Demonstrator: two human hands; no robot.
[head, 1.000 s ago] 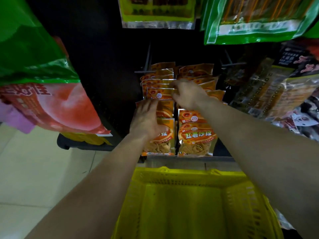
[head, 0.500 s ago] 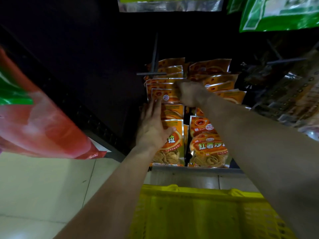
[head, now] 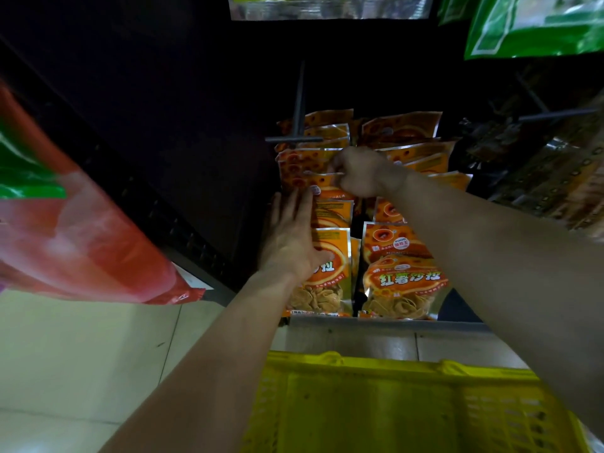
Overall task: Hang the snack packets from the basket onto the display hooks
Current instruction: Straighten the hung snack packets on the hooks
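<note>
While the flat left hand point(head: 291, 238) is pressing hanging packets point(head: 336, 269), the right hand point(head: 364, 173) is pinching a packet top point(head: 322, 178) just beyond it.

Glossy foil packets point(head: 405, 276) (perforated plastic basket point(head: 425, 416)).

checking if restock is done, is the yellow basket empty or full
Empty where visible: the yellow basket shows only bare floor; its near end is cropped.
</note>
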